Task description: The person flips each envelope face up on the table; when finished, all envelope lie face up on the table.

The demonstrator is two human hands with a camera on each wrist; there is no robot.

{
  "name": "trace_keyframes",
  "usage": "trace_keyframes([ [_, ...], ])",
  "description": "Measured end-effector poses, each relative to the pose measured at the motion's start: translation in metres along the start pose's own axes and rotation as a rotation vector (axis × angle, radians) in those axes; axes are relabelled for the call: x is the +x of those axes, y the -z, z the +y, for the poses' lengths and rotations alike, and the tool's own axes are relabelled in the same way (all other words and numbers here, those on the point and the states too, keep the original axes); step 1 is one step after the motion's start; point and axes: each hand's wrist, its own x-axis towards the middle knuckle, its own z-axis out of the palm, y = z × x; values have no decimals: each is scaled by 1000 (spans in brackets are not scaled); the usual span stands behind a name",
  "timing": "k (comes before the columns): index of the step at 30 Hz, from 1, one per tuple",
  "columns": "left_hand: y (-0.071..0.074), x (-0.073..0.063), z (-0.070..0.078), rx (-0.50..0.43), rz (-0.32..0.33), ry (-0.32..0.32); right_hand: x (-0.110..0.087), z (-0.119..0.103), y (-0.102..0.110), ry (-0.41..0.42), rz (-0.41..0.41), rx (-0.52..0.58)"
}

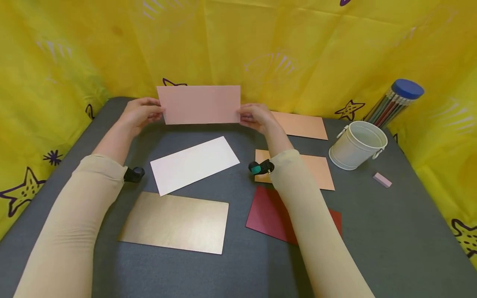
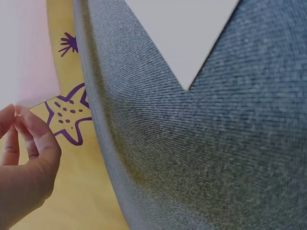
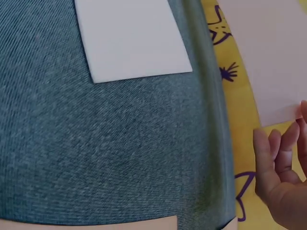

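Observation:
Both hands hold up a pink rectangular card [image 1: 201, 105] near the back of the table, its broad face toward me. My left hand [image 1: 139, 112] pinches the card's left edge between thumb and fingers; the left wrist view shows the left hand [image 2: 31, 158] at a corner. At the opposite edge, my right hand [image 1: 257, 116] pinches in the same way, and the right wrist view has the right hand [image 3: 285, 175] at that lower corner. Below the raised card, a white card [image 1: 194, 165] lies slanted on the table.
A gold card [image 1: 175, 223] lies at the front left, a red card [image 1: 266, 213] partly under my right forearm. Two peach cards [image 1: 303, 125] lie at the right. Beyond stand a white bucket [image 1: 354, 147], a blue-lidded pencil container [image 1: 395, 101] and a small pink block [image 1: 382, 180].

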Motion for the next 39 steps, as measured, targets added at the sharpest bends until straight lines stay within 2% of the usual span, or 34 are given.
trace_keyframes([
  [5, -1, 1, -4, -36, -36, 6, 0, 4, 3, 7, 13, -31],
  [12, -2, 4, -9, 6, -49, 13, 1, 11, 5, 21, -9, -55],
  [16, -2, 5, -11, 28, -25, 35, 0, 13, 5, 30, -11, -49],
  [19, -3, 6, -14, 40, 10, 68, 1, 14, 5, 21, 7, -22],
  [22, -6, 7, -16, 61, 18, 93, 3, 15, 3, 3, 22, 16],
  [26, -9, 7, -17, 92, -21, 112, 4, 17, 2, -21, 24, 51],
  [32, -12, 8, -18, 169, -112, 135, 4, 22, 1, -27, 11, 17],
  [34, -12, 9, -19, 189, -124, 132, 5, 24, 1, -21, 15, 19],
  [37, -13, 12, -22, 202, -104, 128, 6, 26, -1, -8, 33, 38],
  [39, -13, 14, -24, 214, -64, 124, 6, 28, -3, 0, 53, 40],
])
